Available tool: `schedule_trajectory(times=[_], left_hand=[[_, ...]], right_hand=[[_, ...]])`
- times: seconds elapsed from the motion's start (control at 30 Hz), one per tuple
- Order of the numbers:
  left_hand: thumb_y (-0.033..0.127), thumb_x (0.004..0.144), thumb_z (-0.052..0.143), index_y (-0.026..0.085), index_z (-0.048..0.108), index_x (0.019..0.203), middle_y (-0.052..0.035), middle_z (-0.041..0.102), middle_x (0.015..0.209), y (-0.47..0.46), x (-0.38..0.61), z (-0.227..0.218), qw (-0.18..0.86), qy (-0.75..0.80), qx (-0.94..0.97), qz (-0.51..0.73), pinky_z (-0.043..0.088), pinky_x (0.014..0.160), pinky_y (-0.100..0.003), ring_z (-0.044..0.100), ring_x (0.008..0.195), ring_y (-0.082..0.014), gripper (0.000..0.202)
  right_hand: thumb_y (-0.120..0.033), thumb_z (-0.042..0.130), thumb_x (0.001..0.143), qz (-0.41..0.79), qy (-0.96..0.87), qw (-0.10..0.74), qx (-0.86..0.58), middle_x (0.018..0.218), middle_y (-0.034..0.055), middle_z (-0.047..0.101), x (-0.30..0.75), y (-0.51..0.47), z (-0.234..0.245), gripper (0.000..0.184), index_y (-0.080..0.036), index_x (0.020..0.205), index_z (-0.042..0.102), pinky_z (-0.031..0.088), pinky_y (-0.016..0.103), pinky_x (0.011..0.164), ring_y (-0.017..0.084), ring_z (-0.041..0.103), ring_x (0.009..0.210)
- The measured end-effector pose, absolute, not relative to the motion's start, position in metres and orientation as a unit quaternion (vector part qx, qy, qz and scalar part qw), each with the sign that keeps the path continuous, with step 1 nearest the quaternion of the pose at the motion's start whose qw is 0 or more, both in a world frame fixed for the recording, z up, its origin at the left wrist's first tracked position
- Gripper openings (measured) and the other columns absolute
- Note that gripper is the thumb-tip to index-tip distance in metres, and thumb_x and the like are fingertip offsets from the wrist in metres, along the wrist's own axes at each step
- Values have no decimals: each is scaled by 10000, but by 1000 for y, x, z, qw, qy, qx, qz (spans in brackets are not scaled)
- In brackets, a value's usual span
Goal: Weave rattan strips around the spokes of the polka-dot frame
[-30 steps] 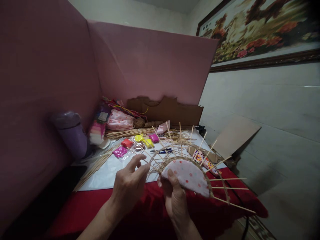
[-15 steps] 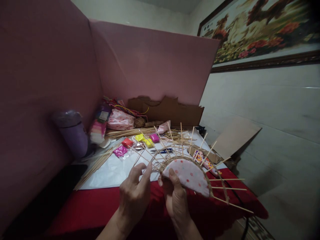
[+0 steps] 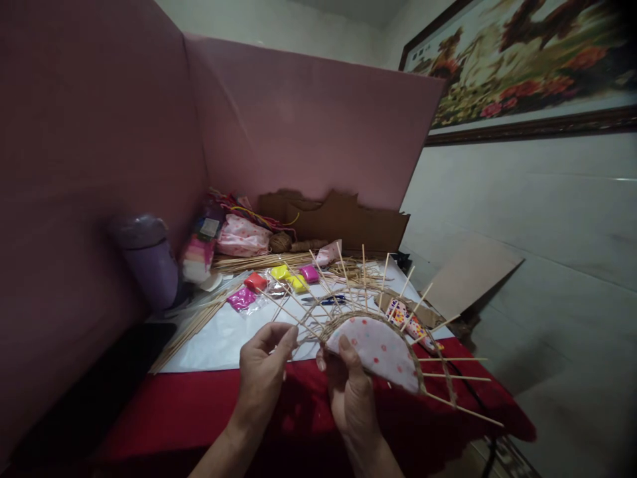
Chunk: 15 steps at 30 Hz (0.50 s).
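My right hand (image 3: 352,392) grips a half-round piece (image 3: 381,352) covered in white cloth with small red flowers, the thumb on its face and the other fingers behind. Thin wooden sticks (image 3: 364,275) fan out from its curved edge, which is bound with brown twine. A second twine arc (image 3: 444,372) crosses the sticks farther out on the right. Just left of the piece, my left hand (image 3: 263,362) is closed in a pinch, thumb against fingers, beside the leftmost sticks. A thin strand of twine (image 3: 304,323) seems to run from its fingertips; the hold itself is partly hidden.
Behind the fan lie blue-handled scissors (image 3: 331,301), yellow packets (image 3: 297,284), a red packet (image 3: 255,282) and bundled sticks (image 3: 194,328) on a white sheet. A purple tumbler (image 3: 152,265) stands left. Twine balls (image 3: 281,242) and torn cardboard (image 3: 338,222) are at the back.
My left hand has drawn its fingers together and turned slightly, its fingertips lower and a little left. The right hand and the half-round piece have hardly moved.
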<state>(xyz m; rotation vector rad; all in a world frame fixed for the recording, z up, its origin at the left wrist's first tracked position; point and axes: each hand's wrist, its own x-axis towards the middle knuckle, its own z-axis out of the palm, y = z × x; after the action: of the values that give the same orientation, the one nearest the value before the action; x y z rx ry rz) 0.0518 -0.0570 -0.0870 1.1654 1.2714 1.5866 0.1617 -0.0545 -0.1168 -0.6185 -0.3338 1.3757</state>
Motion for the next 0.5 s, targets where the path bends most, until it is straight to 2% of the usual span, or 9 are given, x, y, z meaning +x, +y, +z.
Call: schedule_trajectory(times=[0.1,0.17,0.23,0.37,0.5], left_hand=[[335,704,657,162,599,798,43,541,595,-56,49,-86,392,492,430,647,268,351,-166,372,390,-34,206],[314,727,637,175,589,922,58,526,571,-55,47,-84,430,470,436,636,249,336,-158,335,355,-24,244],[302,745,616,183,571,1002,41,553,623,-55,46,-83,485,430,441,621,268,325,-154,367,372,-33,286],[285,713,648,178,586,983,-34,598,886,-53,45,-81,530,379,425,628,334,314,-155,504,510,-74,297],[281,690,675,145,611,911,-28,606,784,-52,45,-81,541,392,416,617,327,311,-154,506,487,-77,267]], right_hand=[[-266,743,605,623,-151,713,-284,647,-39,588,162,-55,-117,207,-161,716,603,479,235,626,93,523,574],[-274,742,606,627,-154,708,-286,643,-35,584,162,-55,-116,207,-160,709,603,479,231,622,93,522,576],[-285,735,619,632,-162,704,-281,626,-31,580,162,-56,-115,199,-155,694,604,479,233,612,96,520,567],[-279,730,635,636,-154,705,-274,647,-20,599,162,-56,-115,192,-146,707,611,480,235,617,101,537,585],[-264,734,635,633,-158,709,-268,647,-21,600,162,-56,-116,195,-143,726,611,469,225,583,99,531,577]])
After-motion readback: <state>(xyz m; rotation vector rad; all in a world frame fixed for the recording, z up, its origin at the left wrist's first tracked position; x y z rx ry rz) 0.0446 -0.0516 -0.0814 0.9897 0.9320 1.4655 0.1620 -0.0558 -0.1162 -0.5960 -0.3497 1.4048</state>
